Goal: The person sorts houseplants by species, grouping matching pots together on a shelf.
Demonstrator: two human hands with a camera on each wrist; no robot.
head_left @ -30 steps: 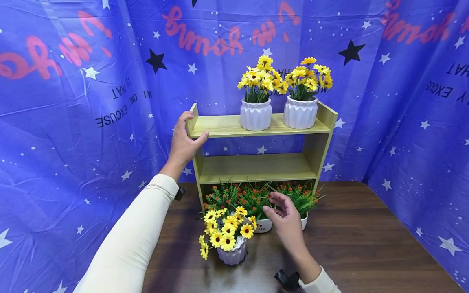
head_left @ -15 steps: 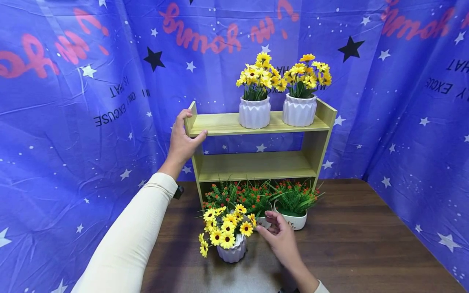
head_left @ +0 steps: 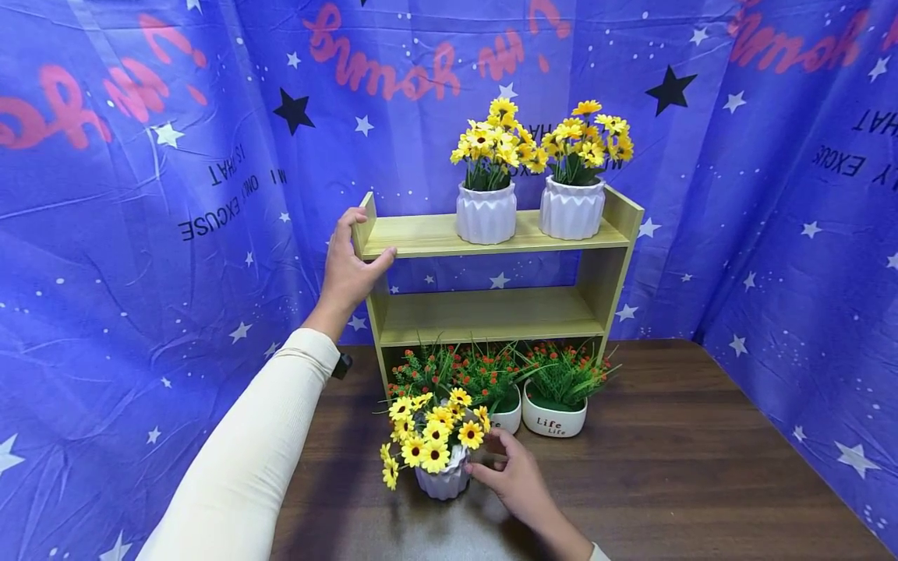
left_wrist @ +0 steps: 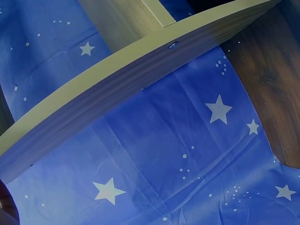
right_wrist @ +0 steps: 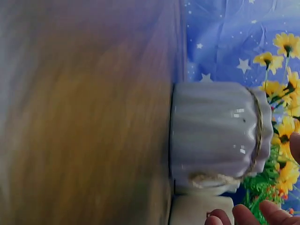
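Note:
My left hand (head_left: pixel 348 273) grips the upper left corner of the wooden shelf (head_left: pixel 491 318), fingers over the side panel and thumb at the top board's front edge. The left wrist view shows the outside of the side panel (left_wrist: pixel 108 93). Close to the right side of a ribbed white pot (head_left: pixel 443 481) with yellow flowers (head_left: pixel 435 436) is my right hand (head_left: pixel 521 485), thumb and fingers parted. In the right wrist view the pot (right_wrist: pixel 215 131) has twine round its neck, and curved fingers (right_wrist: pixel 243 215) show near it, not closed round it.
Two white pots (head_left: pixel 486 214) (head_left: pixel 571 209) of yellow flowers stand on the top board. Oval white planters (head_left: pixel 554 419) with red-dotted greenery stand along the shelf's foot on the brown table (head_left: pixel 673 460). A blue starry curtain (head_left: pixel 140 327) hangs behind and at both sides.
My right hand has moved down and left, from in front of the planters to the side of the front flower pot. My left hand keeps its grip on the shelf.

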